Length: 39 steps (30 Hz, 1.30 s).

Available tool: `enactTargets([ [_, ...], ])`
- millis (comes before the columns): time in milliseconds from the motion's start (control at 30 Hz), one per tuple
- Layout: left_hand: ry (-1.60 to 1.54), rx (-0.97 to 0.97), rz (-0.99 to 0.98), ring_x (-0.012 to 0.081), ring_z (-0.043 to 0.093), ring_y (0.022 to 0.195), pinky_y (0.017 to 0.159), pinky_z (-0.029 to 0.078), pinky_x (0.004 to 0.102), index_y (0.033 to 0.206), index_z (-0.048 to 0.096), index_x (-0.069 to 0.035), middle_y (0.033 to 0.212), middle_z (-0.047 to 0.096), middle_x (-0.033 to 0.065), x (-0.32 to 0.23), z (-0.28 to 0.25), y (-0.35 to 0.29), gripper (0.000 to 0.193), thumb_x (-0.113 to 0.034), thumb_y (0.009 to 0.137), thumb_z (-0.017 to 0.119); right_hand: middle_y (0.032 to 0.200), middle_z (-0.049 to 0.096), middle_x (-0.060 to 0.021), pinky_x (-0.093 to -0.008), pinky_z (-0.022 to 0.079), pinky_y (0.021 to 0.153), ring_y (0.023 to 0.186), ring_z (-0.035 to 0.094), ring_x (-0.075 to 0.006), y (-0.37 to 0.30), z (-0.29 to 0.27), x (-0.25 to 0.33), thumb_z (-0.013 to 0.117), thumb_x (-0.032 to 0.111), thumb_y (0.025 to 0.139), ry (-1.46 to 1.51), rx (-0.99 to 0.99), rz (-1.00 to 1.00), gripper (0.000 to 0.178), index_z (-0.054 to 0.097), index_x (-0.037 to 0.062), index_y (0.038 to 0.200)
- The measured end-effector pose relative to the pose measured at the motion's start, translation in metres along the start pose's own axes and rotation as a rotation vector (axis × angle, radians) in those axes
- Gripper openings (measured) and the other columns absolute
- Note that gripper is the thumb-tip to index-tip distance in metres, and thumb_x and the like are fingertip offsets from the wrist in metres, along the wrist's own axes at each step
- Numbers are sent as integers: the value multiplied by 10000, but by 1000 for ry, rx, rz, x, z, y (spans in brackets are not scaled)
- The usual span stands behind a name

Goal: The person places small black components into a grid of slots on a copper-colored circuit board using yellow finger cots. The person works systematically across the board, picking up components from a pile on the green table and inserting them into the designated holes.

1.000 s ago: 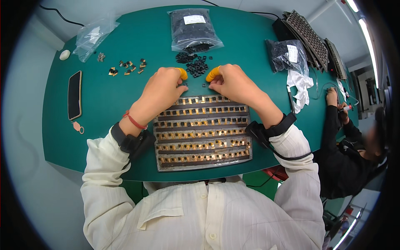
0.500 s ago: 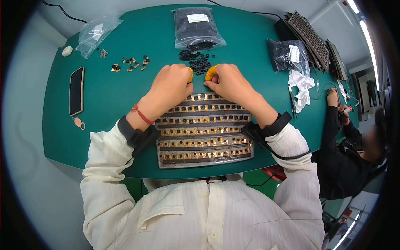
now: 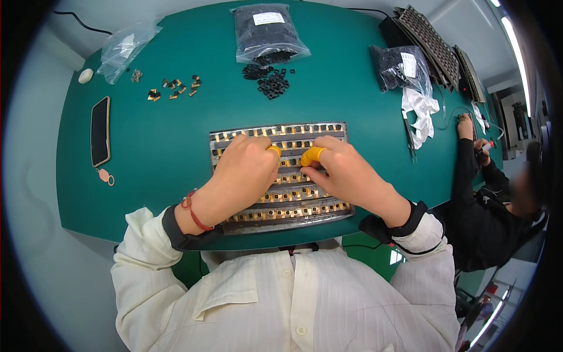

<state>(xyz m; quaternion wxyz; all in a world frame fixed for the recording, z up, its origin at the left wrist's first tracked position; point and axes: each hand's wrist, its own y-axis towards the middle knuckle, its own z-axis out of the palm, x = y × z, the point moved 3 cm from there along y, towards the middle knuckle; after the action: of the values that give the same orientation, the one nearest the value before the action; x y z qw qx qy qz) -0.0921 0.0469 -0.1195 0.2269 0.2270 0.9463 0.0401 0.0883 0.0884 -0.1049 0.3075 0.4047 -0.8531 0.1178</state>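
A flat grey tray [image 3: 281, 225] lies before me, lined with rows of small black square pieces on gold metal tabs. Over its middle rows, my left hand [image 3: 246, 170] has its fingers drawn together, a yellow finger cot on one of them. My right hand [image 3: 343, 170] works just beside it, thumb and cot-covered index finger pinched close to the same row. Whatever either pinch holds is too small or hidden to name. Beyond the tray is a loose pile of small black square parts [image 3: 273, 85], in front of a clear bag of black parts [image 3: 267, 38].
Gold-and-black pieces [image 3: 176, 86], a phone [image 3: 100, 132] and a clear plastic bag [image 3: 120, 56] lie left. At right are another bag of parts [image 3: 396, 70], white tissue [image 3: 421, 114], tweezers [image 3: 409, 135] and stacked trays [image 3: 431, 47]. A co-worker's hand [image 3: 465, 127] is beyond.
Both hands have come back toward me, from beside the black pile to over the tray's middle rows. The tray's far rows now show.
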Motion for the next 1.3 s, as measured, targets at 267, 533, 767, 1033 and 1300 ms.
enactTargets([
  [267,232,246,33,279,617,668,670,471,388,665,678,-38,683,611,115,-30,5,-11,93,-101,726,708,834,570,-143,-398,496,707,803,580,-320,22,23,2,724,75,800,-65,-50,-174,142,672,-52,836],
  [533,35,330,-19,358,663,606,592,533,432,701,687,25,661,649,203,-17,-8,6,159,-117,765,653,724,586,-167,-443,506,656,701,612,-350,9,30,12,680,47,781,-145,99,-135,101,655,-41,737],
  [767,-211,17,-321,284,703,687,656,557,345,938,694,112,763,699,216,58,-38,47,257,-119,825,713,604,592,-221,-467,519,574,586,626,-391,26,26,21,637,49,709,-228,301,-67,134,602,-42,616],
  [1033,3,-88,-337,288,689,742,704,556,375,920,701,74,793,712,154,72,-10,76,245,-127,793,760,711,657,-245,-442,542,643,663,664,-396,48,-10,2,651,93,783,48,245,-27,168,687,-68,749],
  [1300,7,-37,-314,349,670,747,681,539,429,841,701,25,766,682,186,67,-22,70,159,-112,761,713,804,706,-202,-405,550,705,756,698,-340,98,-21,-51,753,106,768,-18,-63,135,194,704,-71,829],
])
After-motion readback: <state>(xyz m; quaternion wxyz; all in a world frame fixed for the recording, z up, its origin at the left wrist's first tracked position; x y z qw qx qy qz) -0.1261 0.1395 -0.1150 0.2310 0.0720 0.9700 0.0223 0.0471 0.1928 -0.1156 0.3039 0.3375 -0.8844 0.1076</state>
